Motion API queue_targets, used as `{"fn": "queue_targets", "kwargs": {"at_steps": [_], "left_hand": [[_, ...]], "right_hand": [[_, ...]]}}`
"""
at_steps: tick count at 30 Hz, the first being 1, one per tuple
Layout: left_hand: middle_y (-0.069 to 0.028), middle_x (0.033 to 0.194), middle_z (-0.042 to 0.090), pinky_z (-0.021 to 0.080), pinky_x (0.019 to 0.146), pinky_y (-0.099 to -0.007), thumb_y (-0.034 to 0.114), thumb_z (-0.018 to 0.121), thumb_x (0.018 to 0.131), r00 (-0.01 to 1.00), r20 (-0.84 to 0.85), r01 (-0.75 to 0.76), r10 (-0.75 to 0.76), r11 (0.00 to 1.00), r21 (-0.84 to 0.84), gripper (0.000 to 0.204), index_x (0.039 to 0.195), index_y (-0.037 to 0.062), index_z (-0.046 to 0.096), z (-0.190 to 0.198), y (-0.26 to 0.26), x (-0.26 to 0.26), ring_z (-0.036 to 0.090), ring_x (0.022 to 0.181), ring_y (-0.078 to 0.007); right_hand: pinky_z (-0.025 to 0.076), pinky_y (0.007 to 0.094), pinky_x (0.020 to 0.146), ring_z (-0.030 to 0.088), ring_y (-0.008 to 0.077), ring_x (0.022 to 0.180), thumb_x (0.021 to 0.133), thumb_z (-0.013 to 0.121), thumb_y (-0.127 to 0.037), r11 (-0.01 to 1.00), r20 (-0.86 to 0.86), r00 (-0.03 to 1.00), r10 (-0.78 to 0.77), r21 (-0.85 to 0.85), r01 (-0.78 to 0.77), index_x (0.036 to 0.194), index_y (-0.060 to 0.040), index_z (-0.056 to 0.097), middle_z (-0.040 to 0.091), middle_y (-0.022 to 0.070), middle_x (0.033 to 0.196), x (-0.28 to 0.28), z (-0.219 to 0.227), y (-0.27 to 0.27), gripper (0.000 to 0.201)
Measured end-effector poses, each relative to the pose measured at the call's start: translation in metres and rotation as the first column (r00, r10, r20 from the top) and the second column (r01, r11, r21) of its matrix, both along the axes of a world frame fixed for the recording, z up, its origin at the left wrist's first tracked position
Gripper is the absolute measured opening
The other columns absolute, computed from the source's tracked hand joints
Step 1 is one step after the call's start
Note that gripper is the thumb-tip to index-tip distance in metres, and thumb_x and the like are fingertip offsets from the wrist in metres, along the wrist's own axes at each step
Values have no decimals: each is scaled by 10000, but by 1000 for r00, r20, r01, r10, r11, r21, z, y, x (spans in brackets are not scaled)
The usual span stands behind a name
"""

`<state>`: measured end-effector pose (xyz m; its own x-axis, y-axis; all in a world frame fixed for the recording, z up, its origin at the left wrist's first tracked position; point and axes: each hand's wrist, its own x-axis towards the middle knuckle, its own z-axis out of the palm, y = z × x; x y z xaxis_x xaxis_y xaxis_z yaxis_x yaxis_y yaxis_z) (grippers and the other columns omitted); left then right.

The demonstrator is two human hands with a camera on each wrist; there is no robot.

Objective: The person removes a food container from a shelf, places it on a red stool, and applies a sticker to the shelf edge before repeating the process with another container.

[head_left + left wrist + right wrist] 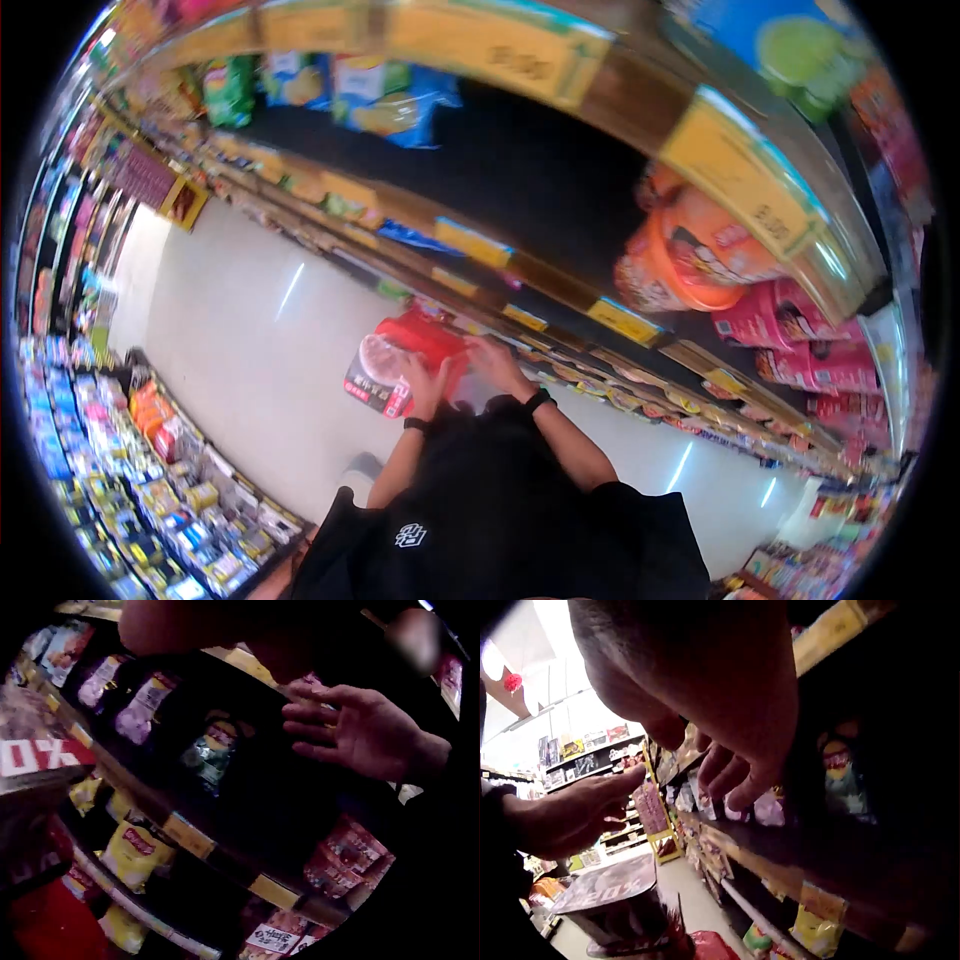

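Head view | left hand (426, 388): fingers straight, gripping nothing | right hand (502, 366): fingers extended, empty | printed box (374, 388) just below left hand (red object (425, 335) alongside, unclear from here) | I'd steady the box with both palms.

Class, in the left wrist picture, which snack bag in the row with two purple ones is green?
The rightmost snack bag, set apart by a dark gap; the purple bags are to its left.
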<state>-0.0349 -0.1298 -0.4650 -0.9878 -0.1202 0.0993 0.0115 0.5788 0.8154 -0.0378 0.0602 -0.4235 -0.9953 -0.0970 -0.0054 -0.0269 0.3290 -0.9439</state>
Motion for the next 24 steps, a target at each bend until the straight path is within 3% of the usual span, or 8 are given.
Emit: {"fn": "queue_targets", "kwargs": {"at_steps": [5, 8, 12, 13, 16, 17, 20, 24], "left_hand": [[-176, 914, 467, 383, 833, -468, 207, 760, 766, 915, -281, 254, -290, 954, -160, 372, 938, 23, 485, 4, 61, -12, 457, 945, -374], [-166, 910, 495, 426, 792, -436, 172, 766, 752, 882, -202, 457, -426, 878, 145, 342, 914, 30, 499, 23, 104, -16, 498, 904, -358], [-106, 791, 613, 466, 640, -364, 139, 737, 809, 780, -144, 620, -608, 724, 303, 255, 950, 31, 554, 75, 166, -15, 598, 697, -245], [-87, 740, 634, 479, 628, -346, 153, 706, 850, 719, -239, 695, -653, 674, 249, 217, 967, 24, 578, 97, 183, -20, 617, 660, -199], [-101, 773, 619, 474, 659, -318, 116, 699, 838, 615, -85, 777, -784, 584, 234, 171, 901, -1, 592, 149, 228, -29, 595, 698, -214], [-118, 794, 649, 498, 699, -365, 251, 646, 895, 574, -279, 817, -770, 559, 137, 258, 978, 9, 608, 142, 245, -34, 628, 744, -253], [-130, 887, 656, 500, 748, -387, 305, 604, 916, 536, 28, 844, -844, 536, -1, 324, 1027, 0, 603, 81, 269, -55, 628, 836, -259], [-136, 930, 648, 489, 774, -385, 314, 604, 916, 523, 118, 851, -844, 509, -133, 338, 1052, 4, 598, 50, 295, -74, 618, 875, -263]], "right_hand": [[520, 362, 815, 656, 271, 953, 918, 593, -132, 969, -154, 957, -245, -21, 244, 1205, -61, 590, 665, 151, 1047, 30, 44, 58, 295], [523, 346, 772, 667, 277, 892, 880, 635, -116, 876, -191, 863, -468, 27, 481, 1092, -31, 633, 681, 142, 952, 54, 64, 100, 228], [504, 401, 761, 643, 335, 864, 841, 658, -152, 690, -297, 710, -638, 188, 699, 1014, -33, 647, 668, 160, 925, 83, 78, 174, 210], [498, 423, 765, 634, 356, 864, 828, 663, -165, 644, -344, 666, -662, 192, 740, 995, -38, 651, 664, 162, 918, 88, 80, 189, 210], [491, 444, 770, 624, 377, 867, 814, 668, -179, 503, -475, 526, -705, 188, 844, 977, -44, 653, 660, 162, 912, 106, 85, 231, 213], [490, 443, 771, 624, 377, 869, 814, 669, -179, 461, -505, 487, -713, 186, 868, 978, -44, 653, 660, 162, 913, 111, 85, 243, 213], [490, 442, 774, 622, 377, 872, 813, 669, -179, 364, -555, 404, -728, 188, 912, 982, -45, 652, 660, 161, 915, 122, 80, 273, 216], [489, 440, 777, 621, 378, 877, 811, 669, -179, 286, -584, 346, -734, 197, 938, 986, -46, 651, 660, 159, 917, 125, 66, 301, 220]]}}
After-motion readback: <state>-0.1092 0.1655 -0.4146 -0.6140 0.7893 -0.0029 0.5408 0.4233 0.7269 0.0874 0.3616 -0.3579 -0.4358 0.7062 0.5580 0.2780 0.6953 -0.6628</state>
